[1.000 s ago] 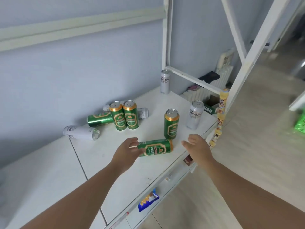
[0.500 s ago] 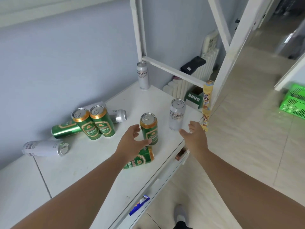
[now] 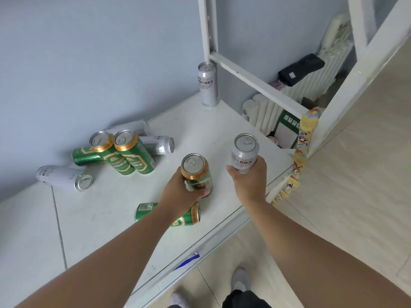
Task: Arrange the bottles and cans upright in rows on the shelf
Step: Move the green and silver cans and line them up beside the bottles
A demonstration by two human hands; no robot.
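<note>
Both hands, open and reaching half a second ago, have now closed. The left hand [image 3: 178, 196] wraps the upright green-and-gold aluminium can [image 3: 195, 172] near the middle of the white shelf top [image 3: 106, 223]. The right hand [image 3: 251, 181] grips the upright silver aluminium can [image 3: 244, 150] at its three o'clock, close to the front edge. I cannot tell whether either can is lifted.

I judge this to be the gathering step, with each standing can to be carried into a row, likely beside the two upright green cans [image 3: 124, 154] at ten o'clock. That calls for a level lift and a flat set-down.

Much remains. A lying green can [image 3: 189, 216] rests at six o'clock under the left forearm. Another toppled green can [image 3: 84, 155] and a toppled silver can [image 3: 62, 177] lie at nine o'clock. Two more fallen silver cans [image 3: 160, 144] crowd behind the pair, blocking a back row. One tall silver can [image 3: 208, 85] stands alone at twelve o'clock by the white frame post [image 3: 206, 30].
</note>
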